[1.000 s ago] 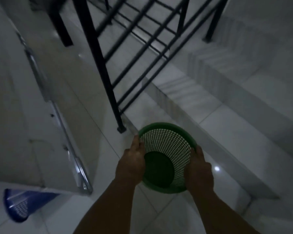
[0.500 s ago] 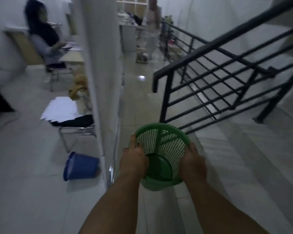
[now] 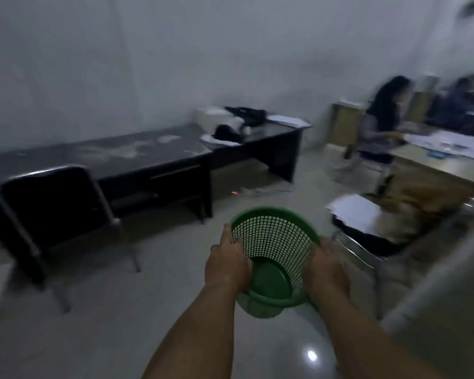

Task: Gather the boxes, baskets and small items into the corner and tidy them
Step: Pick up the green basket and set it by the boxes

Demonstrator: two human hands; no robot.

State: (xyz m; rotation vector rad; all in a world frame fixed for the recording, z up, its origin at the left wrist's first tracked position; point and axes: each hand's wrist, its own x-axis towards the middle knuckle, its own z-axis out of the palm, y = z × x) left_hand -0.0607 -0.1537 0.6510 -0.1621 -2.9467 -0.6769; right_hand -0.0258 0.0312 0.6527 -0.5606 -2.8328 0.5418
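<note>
A green perforated plastic basket point(image 3: 274, 242) hangs in front of me above the pale tiled floor, its mouth tilted away from me. My left hand point(image 3: 226, 265) grips its left wall with the thumb along the rim. My right hand point(image 3: 324, 272) grips the right wall. A second green rim shows under the basket's base, as if two baskets are nested. The picture is blurred by motion.
A long black desk point(image 3: 153, 157) with a dark bag and papers runs along the white wall ahead. A black chair point(image 3: 52, 203) stands at the left. At the right are a chair stacked with papers point(image 3: 353, 212), a seated person point(image 3: 381, 119) and a wooden desk point(image 3: 435, 170).
The view has swung left from the staircase railing and pillar into the room. Both hands keep the same hold on the green basket. The blue bin has gone out of view.
</note>
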